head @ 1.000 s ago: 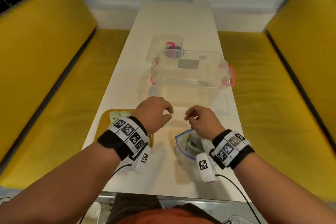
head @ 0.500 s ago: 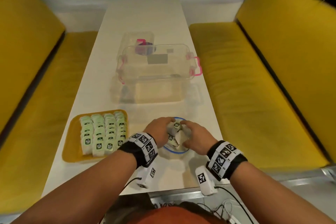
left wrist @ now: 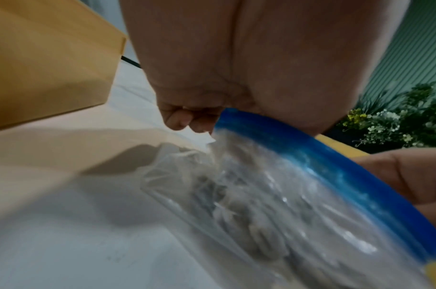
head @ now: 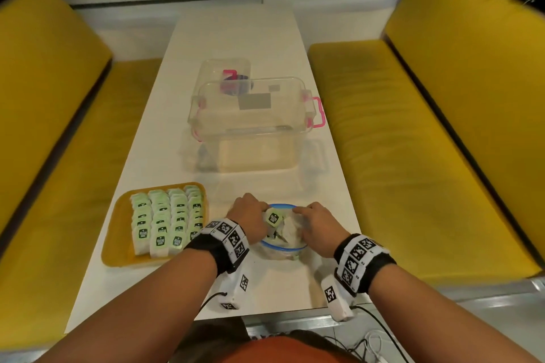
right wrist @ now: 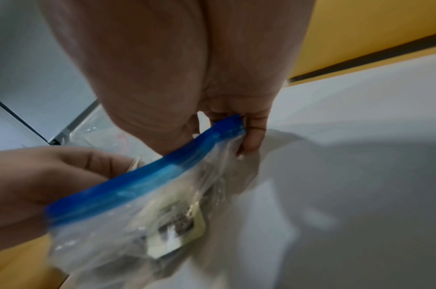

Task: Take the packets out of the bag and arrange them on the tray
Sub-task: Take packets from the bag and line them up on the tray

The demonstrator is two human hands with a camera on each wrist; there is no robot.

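Both my hands are on the bag (head: pixel 280 247) right now, holding its blue zip rim open near the front edge of the tabletop (head: pixel 236 38). My left hand (head: pixel 247 219) has its fingers curled over the left side of the rim, and my right hand (head: pixel 317 225) is pinching the right end of the blue strip, thumb on one side and fingers on the other. There's a packet (head: pixel 272 217) with a green label sticking up out of the mouth between my hands, more packets crumpled underneath it inside the clear plastic.

The tray (head: pixel 118 233) sits just left of the bag, orange-yellow, with four rows of packets overlapped on it. Its left rim is close to the tabletop's left edge, and there's a bare strip of tray on the left and along the front.

Further back there's a clear storage box (head: pixel 250 124) with pink latches, well apart from the bag, with some white tabletop between. A smaller clear box (head: pixel 225 74) stands just behind it. Long narrow white tabletop, yellow bench seats (head: pixel 413 127) running down both sides
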